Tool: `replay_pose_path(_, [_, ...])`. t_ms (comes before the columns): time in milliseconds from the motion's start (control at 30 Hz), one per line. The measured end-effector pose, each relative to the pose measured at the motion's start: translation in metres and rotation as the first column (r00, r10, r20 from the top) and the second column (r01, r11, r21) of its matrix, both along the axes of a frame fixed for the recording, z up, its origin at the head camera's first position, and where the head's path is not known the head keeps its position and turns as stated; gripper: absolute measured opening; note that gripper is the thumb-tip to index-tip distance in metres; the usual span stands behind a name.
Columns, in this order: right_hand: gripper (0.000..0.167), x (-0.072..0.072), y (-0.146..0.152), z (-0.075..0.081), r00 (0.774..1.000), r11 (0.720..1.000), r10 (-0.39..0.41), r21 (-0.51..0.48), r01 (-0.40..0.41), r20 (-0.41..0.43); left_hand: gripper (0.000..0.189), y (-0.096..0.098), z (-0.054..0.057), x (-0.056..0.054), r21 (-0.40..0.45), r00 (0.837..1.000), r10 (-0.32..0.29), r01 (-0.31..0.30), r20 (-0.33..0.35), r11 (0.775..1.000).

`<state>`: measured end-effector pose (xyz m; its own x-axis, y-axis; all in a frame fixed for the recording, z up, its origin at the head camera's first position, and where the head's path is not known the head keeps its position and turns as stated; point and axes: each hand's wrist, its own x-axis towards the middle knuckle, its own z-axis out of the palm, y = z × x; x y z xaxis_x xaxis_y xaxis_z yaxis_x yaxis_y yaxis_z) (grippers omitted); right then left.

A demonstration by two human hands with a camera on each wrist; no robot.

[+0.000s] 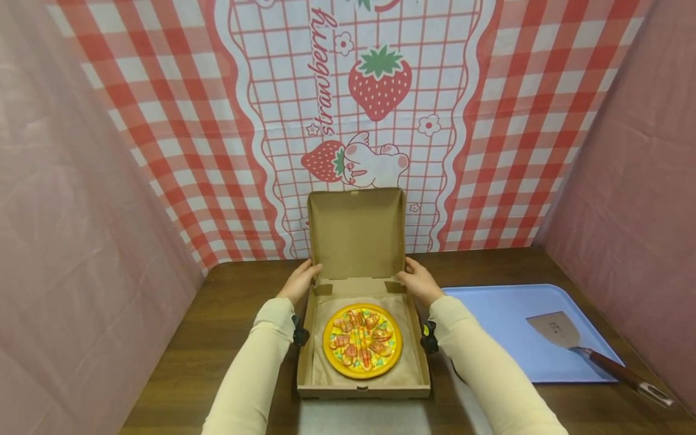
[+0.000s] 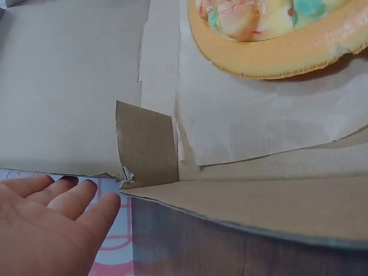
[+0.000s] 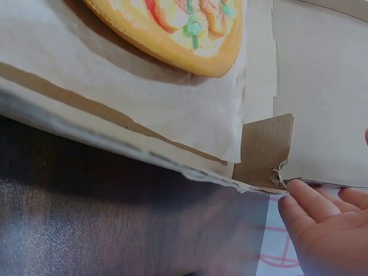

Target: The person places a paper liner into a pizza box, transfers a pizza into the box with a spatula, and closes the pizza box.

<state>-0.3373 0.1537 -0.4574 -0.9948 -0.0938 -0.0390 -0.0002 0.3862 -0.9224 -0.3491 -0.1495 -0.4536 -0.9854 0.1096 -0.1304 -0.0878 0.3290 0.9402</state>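
Observation:
A cardboard pizza box [image 1: 363, 391] lies with its lid [image 1: 357, 235] raised at the back. Inside it, a toy-like pizza [image 1: 362, 341] with a yellow rim rests on brown paper [image 1: 326, 371]. At the lid's lower left edge is my left hand [image 1: 298, 282], its fingers [image 2: 75, 198] extended at the cardboard near a torn corner flap [image 2: 146, 146]. My right hand [image 1: 421, 282] is at the matching right corner, fingers [image 3: 313, 204] fairly straight against the lid's edge beside another flap [image 3: 264, 144]. Both hands hold nothing in a curled grip.
To the right lies a blue tray [image 1: 489, 320] bearing a pizza server [image 1: 557, 329], whose dark handle [image 1: 614, 368] extends past the tray's edge. A strawberry-print cloth [image 1: 348, 109] hangs behind the brown table [image 1: 217, 338], with pink curtains [image 1: 92, 241] at the sides.

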Motion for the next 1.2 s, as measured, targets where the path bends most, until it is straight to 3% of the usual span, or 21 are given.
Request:
replay_pose_path(300, [0.071,0.003,-0.002,0.005,0.998,1.0,-0.025,0.007,0.024,0.057,0.067,-0.002,0.0,0.003,0.118,1.0,-0.021,0.021,0.005,0.993])
replay_pose_path(433, [0.062,-0.005,0.007,-0.011,0.999,0.995,-0.002,-0.097,0.007,0.05,0.067,-0.004,-0.002,0.003,0.173,0.999,-0.047,0.044,0.015,0.984])
replay_pose_path(467, [0.06,-0.012,0.012,-0.022,1.0,0.989,0.015,-0.149,-0.013,0.012,0.068,-0.005,-0.003,0.003,0.194,0.998,-0.052,0.047,0.02,0.98])
replay_pose_path(567, [0.066,-0.018,0.017,-0.03,1.0,0.981,0.022,-0.191,-0.022,-0.001,0.071,-0.008,-0.005,0.004,0.246,0.997,-0.069,0.062,0.019,0.967])
replay_pose_path(833, [0.072,0.011,0.008,0.004,0.997,0.994,0.01,-0.113,-0.002,0.076,0.073,-0.013,-0.007,0.013,0.335,0.994,-0.108,0.102,-0.002,0.937])
replay_pose_path(1200, [0.071,0.016,0.006,0.007,0.996,0.986,0.007,-0.166,0.007,0.087,0.075,-0.014,-0.005,0.019,0.372,0.99,-0.141,0.134,-0.008,0.919])
